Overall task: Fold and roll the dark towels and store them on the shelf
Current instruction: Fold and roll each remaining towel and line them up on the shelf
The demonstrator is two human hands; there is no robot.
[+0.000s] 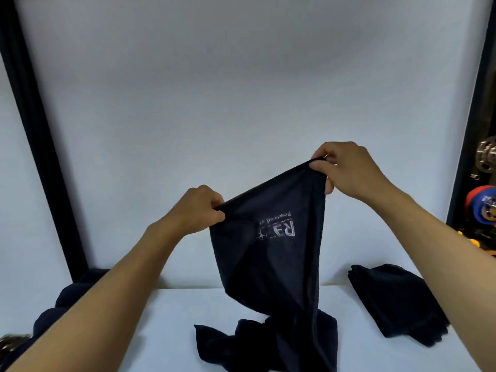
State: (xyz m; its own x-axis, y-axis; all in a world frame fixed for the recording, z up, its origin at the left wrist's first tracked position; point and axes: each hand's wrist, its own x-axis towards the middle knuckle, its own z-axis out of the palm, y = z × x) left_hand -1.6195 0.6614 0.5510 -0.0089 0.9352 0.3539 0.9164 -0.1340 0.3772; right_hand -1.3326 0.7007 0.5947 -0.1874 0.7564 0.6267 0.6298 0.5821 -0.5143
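Observation:
I hold a dark navy towel with a pale printed logo up in the air above the white table. My left hand pinches its upper edge on the left. My right hand pinches the same edge higher up on the right. The towel hangs down twisted, and its lower end lies crumpled on the table. A stack of folded dark towels lies on the table at the right. Rolled dark towels sit at the left, partly hidden by my left forearm.
A white wall rises behind the table. Black frame posts stand at the left and right. Behind the right post are colourful objects and a metal part.

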